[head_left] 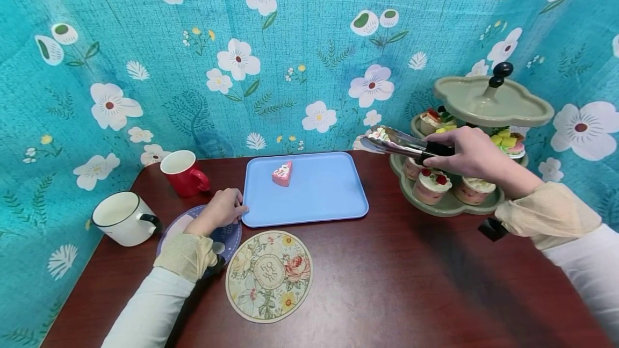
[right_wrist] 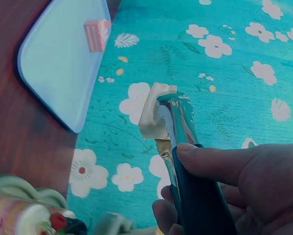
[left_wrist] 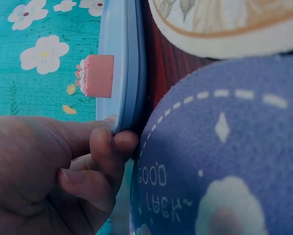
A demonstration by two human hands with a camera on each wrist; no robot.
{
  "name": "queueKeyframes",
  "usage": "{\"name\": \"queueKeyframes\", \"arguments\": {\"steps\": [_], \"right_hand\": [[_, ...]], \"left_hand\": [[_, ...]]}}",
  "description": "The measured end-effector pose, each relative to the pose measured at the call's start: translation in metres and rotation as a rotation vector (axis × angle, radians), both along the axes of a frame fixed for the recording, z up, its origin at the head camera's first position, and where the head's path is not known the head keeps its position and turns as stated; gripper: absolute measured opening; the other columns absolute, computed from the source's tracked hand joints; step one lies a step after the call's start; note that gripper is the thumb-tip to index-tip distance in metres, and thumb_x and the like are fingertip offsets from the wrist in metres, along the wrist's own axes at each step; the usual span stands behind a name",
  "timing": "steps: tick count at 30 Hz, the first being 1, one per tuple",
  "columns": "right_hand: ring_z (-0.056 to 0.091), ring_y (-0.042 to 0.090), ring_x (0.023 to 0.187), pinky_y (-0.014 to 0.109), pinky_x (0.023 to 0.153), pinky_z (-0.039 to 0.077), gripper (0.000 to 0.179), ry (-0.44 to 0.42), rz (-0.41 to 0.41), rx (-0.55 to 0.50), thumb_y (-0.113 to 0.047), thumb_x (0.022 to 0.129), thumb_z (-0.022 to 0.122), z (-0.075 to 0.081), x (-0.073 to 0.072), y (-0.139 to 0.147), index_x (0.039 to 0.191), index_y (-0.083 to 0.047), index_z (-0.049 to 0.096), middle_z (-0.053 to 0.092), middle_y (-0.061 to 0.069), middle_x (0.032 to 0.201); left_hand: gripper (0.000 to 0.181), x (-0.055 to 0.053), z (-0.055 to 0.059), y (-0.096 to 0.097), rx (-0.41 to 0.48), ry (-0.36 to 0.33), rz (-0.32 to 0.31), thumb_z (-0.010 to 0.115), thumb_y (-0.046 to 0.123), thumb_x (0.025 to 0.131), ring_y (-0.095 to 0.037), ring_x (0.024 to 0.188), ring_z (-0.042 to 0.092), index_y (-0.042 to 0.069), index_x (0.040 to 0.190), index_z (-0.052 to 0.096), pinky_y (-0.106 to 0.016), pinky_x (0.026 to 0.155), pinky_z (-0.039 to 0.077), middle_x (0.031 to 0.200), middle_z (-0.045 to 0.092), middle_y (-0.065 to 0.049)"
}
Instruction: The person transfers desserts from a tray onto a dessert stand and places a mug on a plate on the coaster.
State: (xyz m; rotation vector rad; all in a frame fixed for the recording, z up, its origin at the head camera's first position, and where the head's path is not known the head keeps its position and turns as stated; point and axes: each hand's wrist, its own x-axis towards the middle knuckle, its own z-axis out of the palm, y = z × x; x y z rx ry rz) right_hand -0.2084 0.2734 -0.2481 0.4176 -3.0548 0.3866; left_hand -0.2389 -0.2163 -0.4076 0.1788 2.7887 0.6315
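Observation:
My right hand (head_left: 468,152) grips black-handled metal tongs (head_left: 403,146) in front of the tiered stand. Between the tips of the tongs is a pale cake slice (right_wrist: 152,115), held up off the table and partly hidden by the metal. With thumb and fingers, my left hand (head_left: 221,210) pinches the left rim of a light blue tray (head_left: 329,189). A pink cake slice (head_left: 282,175) with white topping sits on that tray, left of its middle. Under the left hand lies a round purple mat (left_wrist: 224,147), partly covered by it.
At the right, a green tiered stand (head_left: 519,107) holds several dessert cups and pastries. A red mug (head_left: 181,176) and a white mug (head_left: 121,219) stand at the left. A round floral mat (head_left: 269,278) lies before the tray. Flowered blue cloth (head_left: 290,69) hangs behind the table.

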Motion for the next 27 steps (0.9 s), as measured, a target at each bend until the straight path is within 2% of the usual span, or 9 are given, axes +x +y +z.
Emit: {"name": "queueKeyframes", "arguments": {"steps": [5, 7, 11, 14, 17, 20, 24, 26, 27], "right_hand": [[0.044, 0.019, 0.068, 0.031, 0.062, 0.033, 0.058, -0.01, -0.032, 0.003, -0.037, 0.087, 0.075, 0.011, 0.0, 0.008, 0.135, -0.007, 0.06, 0.053, 0.003, 0.062], [0.047, 0.021, 0.071, 0.032, 0.064, 0.036, 0.06, -0.006, -0.033, 0.001, -0.039, 0.087, 0.075, 0.016, 0.0, 0.011, 0.135, -0.007, 0.059, 0.061, 0.009, 0.069], [0.05, 0.023, 0.079, 0.034, 0.067, 0.037, 0.057, 0.034, -0.038, 0.016, -0.038, 0.087, 0.075, 0.027, -0.002, 0.017, 0.133, -0.007, 0.061, 0.071, 0.012, 0.086], [0.05, 0.024, 0.08, 0.033, 0.066, 0.036, 0.055, 0.06, -0.047, 0.036, -0.037, 0.086, 0.076, 0.035, -0.003, 0.022, 0.132, -0.008, 0.062, 0.071, 0.012, 0.086], [0.051, 0.025, 0.083, 0.032, 0.065, 0.036, 0.057, 0.063, -0.059, 0.037, -0.036, 0.086, 0.076, 0.041, -0.005, 0.027, 0.132, -0.005, 0.061, 0.073, 0.019, 0.096], [0.049, 0.023, 0.076, 0.031, 0.062, 0.033, 0.063, 0.039, -0.09, 0.038, -0.04, 0.088, 0.073, 0.048, -0.005, 0.031, 0.137, -0.004, 0.057, 0.072, 0.022, 0.091], [0.043, 0.018, 0.058, 0.033, 0.055, 0.031, 0.07, 0.001, -0.142, 0.04, -0.047, 0.09, 0.068, 0.057, -0.002, 0.036, 0.144, -0.006, 0.05, 0.061, 0.011, 0.065], [0.045, 0.02, 0.053, 0.034, 0.053, 0.032, 0.073, -0.015, -0.161, 0.026, -0.049, 0.091, 0.066, 0.061, -0.001, 0.039, 0.146, -0.006, 0.047, 0.066, 0.015, 0.073], [0.046, 0.021, 0.049, 0.034, 0.051, 0.033, 0.073, -0.018, -0.178, 0.016, -0.049, 0.092, 0.065, 0.062, -0.001, 0.041, 0.147, -0.006, 0.045, 0.063, 0.01, 0.067]], "left_hand": [[0.017, 0.0, 0.001, 0.0, 0.007, -0.007, 0.005, 0.066, 0.014, 0.094, -0.014, 0.06, 0.062, -0.001, 0.1, 0.06, -0.027, 0.061, 0.053, 0.076, 0.066, -0.011], [0.018, 0.0, 0.002, 0.0, 0.009, -0.013, 0.01, 0.066, 0.014, 0.094, -0.014, 0.06, 0.062, -0.001, 0.101, 0.059, -0.027, 0.061, 0.053, 0.076, 0.066, -0.01], [0.018, 0.0, 0.002, 0.0, 0.006, -0.014, 0.007, 0.066, 0.014, 0.094, -0.014, 0.059, 0.062, -0.001, 0.101, 0.06, -0.027, 0.061, 0.052, 0.075, 0.066, -0.01], [0.018, 0.0, 0.002, 0.0, 0.003, -0.011, 0.007, 0.066, 0.014, 0.094, -0.014, 0.06, 0.063, -0.001, 0.101, 0.06, -0.027, 0.061, 0.053, 0.075, 0.066, -0.01], [0.018, -0.001, 0.001, 0.0, -0.001, -0.007, 0.01, 0.066, 0.014, 0.094, -0.013, 0.059, 0.062, -0.001, 0.101, 0.06, -0.028, 0.063, 0.053, 0.075, 0.066, -0.01], [0.017, -0.001, 0.0, 0.0, -0.003, -0.003, 0.008, 0.066, 0.014, 0.094, -0.013, 0.059, 0.062, -0.001, 0.1, 0.06, -0.028, 0.063, 0.053, 0.075, 0.066, -0.01], [0.018, 0.0, 0.0, 0.0, 0.0, -0.005, 0.008, 0.066, 0.014, 0.094, -0.013, 0.059, 0.062, -0.001, 0.101, 0.06, -0.028, 0.063, 0.053, 0.075, 0.066, -0.01], [0.017, 0.0, 0.0, 0.0, 0.0, -0.001, 0.007, 0.066, 0.014, 0.094, -0.013, 0.059, 0.062, -0.001, 0.1, 0.06, -0.028, 0.063, 0.053, 0.075, 0.066, -0.01], [0.017, 0.0, 0.0, 0.0, 0.0, -0.002, 0.006, 0.066, 0.014, 0.094, -0.013, 0.059, 0.062, -0.001, 0.1, 0.06, -0.028, 0.063, 0.053, 0.075, 0.066, -0.01]]}}
